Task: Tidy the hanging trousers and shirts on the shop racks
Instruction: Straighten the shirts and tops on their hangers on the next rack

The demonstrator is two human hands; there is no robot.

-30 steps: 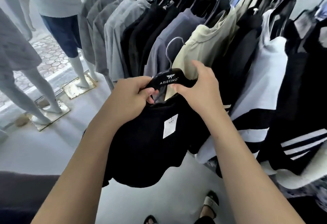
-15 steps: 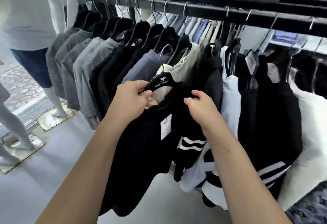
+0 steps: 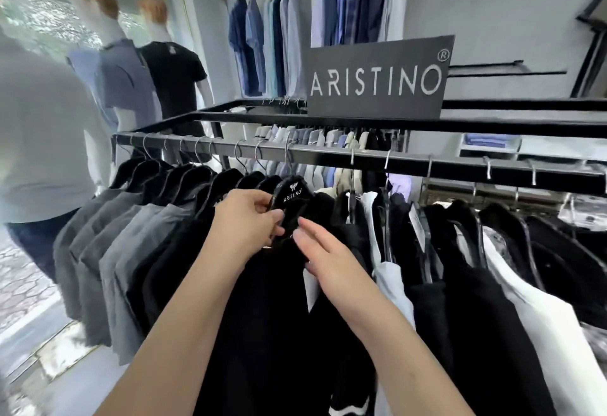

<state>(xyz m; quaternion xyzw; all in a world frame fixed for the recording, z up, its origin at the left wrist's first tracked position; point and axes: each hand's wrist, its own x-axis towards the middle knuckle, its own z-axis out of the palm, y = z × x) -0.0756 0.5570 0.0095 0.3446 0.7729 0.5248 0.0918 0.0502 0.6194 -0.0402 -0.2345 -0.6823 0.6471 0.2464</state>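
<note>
Head camera, looking forward and down along a clothes rack in a shop.

A black metal rack rail [image 3: 328, 152] runs from left to right across the middle of the scene. Dark and grey shirts hang from it on black hangers, packed close at the left, looser at the right, where white garments [image 3: 542, 310] mix in with black ones.

Two bare forearms reach in from the near edge toward the middle of the rail. The left hand [image 3: 244, 223] is closed around the shoulder of a black hanger [image 3: 289, 197] printed with a brand name, fingers and thumb pinching it just below the neck. The hanger's wire hook reaches up to the rail, so it appears to be hung; the grip probably steadies it so the garment hangs straight.

The right hand [image 3: 323, 253] lies loose and flat, fingers extended, on the collar area of the black shirt [image 3: 269, 317] on that hanger. It grasps nothing; it seems to be smoothing the fabric. A white paper tag [image 3: 311, 287] hangs from the shirt just below this hand.

This shirt sits between the tight dark group on the left and a black garment on the right, likely to keep like colours together.

Above the rail stands a black brand sign [image 3: 377, 77]. Beyond it, blue shirts [image 3: 262, 44] hang on the far wall. At far left, dressed mannequins [image 3: 131, 70] face a window.
</note>
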